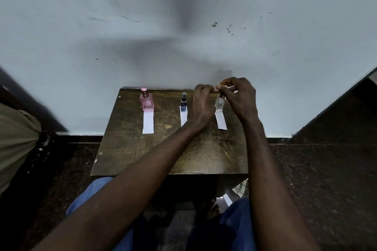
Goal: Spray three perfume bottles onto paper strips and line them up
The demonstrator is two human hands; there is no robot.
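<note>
My hands, left (pixel 201 104) and right (pixel 239 98), hover curled over the clear bottle (pixel 220 104); what they pinch, I can't tell.

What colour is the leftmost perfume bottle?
Pink, with a rosy metallic cap; the leftmost perfume bottle shows in the head view.

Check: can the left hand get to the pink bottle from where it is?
Probably yes. The left hand hovers between the blue bottle and the clear bottle; the pink bottle stands unobstructed at the row's left end, though the blue bottle sits along a straight sideways path.
</note>
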